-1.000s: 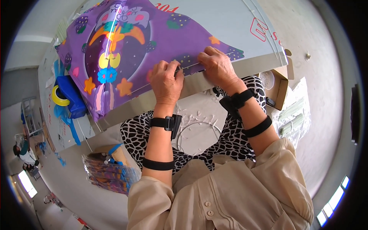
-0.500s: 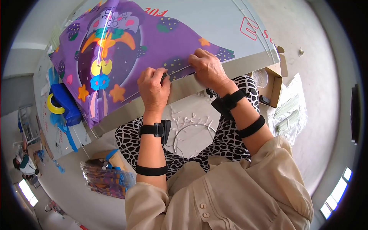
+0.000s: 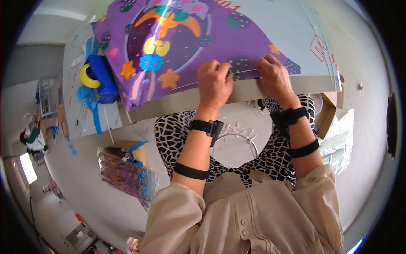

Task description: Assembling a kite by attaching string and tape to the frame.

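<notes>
A purple kite-like sheet (image 3: 190,46) with bright stars, a moon and cartoon shapes lies on the grey table (image 3: 304,40). My left hand (image 3: 214,82) and my right hand (image 3: 274,76) both pinch its near edge at the table's front. A thin pale rod (image 3: 245,71) runs along that edge between the two hands. Both wrists wear black straps.
A blue tape holder with a yellow roll (image 3: 95,78) stands at the table's left end. A bag of colourful kites (image 3: 127,173) sits on the floor at the left. A white bucket (image 3: 234,148) is between my knees. An open cardboard box (image 3: 327,114) is on the right. Another person (image 3: 31,139) is far left.
The sheet and both hands appear higher and further right in view. My hands have kept gripping the sheet's near edge, now a little further apart along the rod.
</notes>
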{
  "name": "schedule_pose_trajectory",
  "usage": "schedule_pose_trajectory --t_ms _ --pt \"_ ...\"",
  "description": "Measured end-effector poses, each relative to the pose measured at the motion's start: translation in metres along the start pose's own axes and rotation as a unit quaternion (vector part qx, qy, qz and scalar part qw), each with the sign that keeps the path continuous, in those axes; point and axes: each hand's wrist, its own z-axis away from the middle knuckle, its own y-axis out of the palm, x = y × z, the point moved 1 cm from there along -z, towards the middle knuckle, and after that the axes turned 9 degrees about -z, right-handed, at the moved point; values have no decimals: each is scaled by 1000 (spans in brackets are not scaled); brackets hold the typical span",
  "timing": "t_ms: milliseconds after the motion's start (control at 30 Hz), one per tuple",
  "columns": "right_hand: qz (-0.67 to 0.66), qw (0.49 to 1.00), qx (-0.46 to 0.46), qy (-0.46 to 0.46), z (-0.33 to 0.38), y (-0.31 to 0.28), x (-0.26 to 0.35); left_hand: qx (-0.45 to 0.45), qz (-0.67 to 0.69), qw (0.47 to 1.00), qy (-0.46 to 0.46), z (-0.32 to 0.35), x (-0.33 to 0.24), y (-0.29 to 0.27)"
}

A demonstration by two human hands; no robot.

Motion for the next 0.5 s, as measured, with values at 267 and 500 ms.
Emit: schedule_pose_trajectory --t_ms 267,500 --pt "-1 1000 19 3 3 -4 6 -143 -40 986 -75 13 52 -82" --pt "-50 999 -13 -2 -9 -10 44 -255 -84 871 -412 85 204 -188"
